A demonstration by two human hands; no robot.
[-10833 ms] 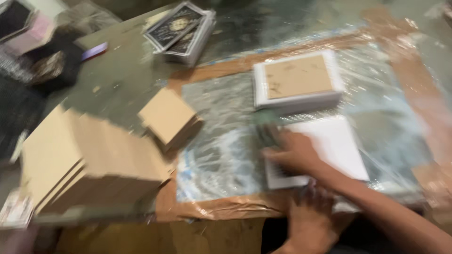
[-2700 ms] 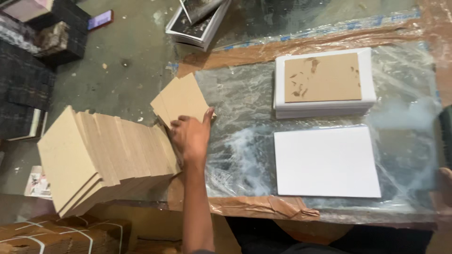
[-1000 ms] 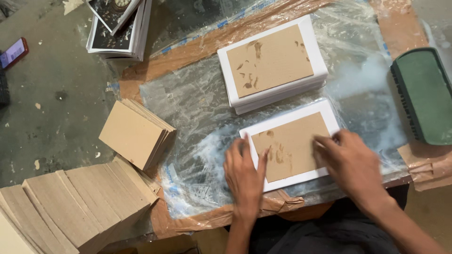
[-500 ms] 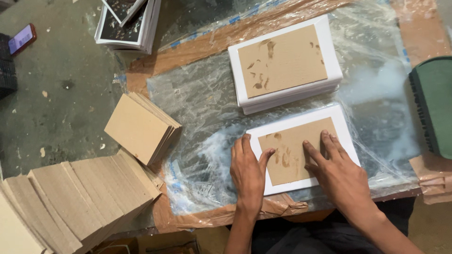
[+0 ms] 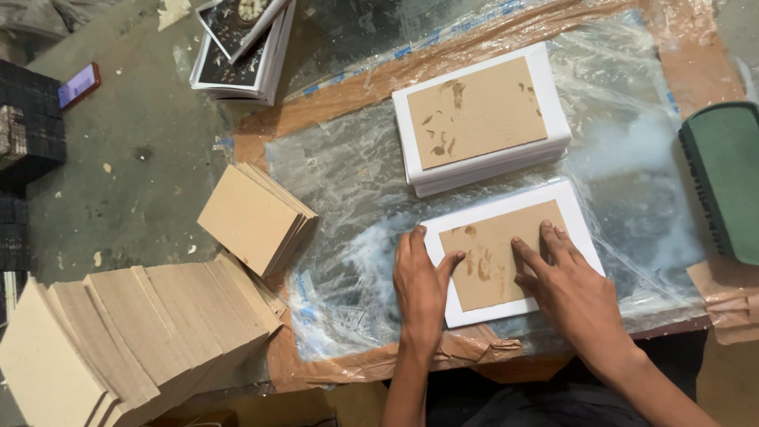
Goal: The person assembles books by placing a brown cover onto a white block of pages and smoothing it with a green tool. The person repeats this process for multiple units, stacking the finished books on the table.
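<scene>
A brown cardboard piece (image 5: 492,253) lies centred on a white sheet (image 5: 573,207) on the plastic-covered board in front of me. My left hand (image 5: 419,289) rests flat at the sheet's left edge, thumb on the cardboard. My right hand (image 5: 571,291) presses flat on the cardboard's right side, fingers spread. Behind them sits a stack of white sheets topped with glue-stained cardboard (image 5: 481,115).
A small pile of cardboard pieces (image 5: 254,217) lies left of the board, a large fanned stack (image 5: 126,340) at bottom left. Dark printed covers (image 5: 241,39) sit at the top, a green pad (image 5: 723,178) at the right, a phone (image 5: 77,83) on the floor.
My left hand fetched a cardboard piece from the left and it now lies on the white sheet. Over the last second both hands shifted slightly while pressing it flat.
</scene>
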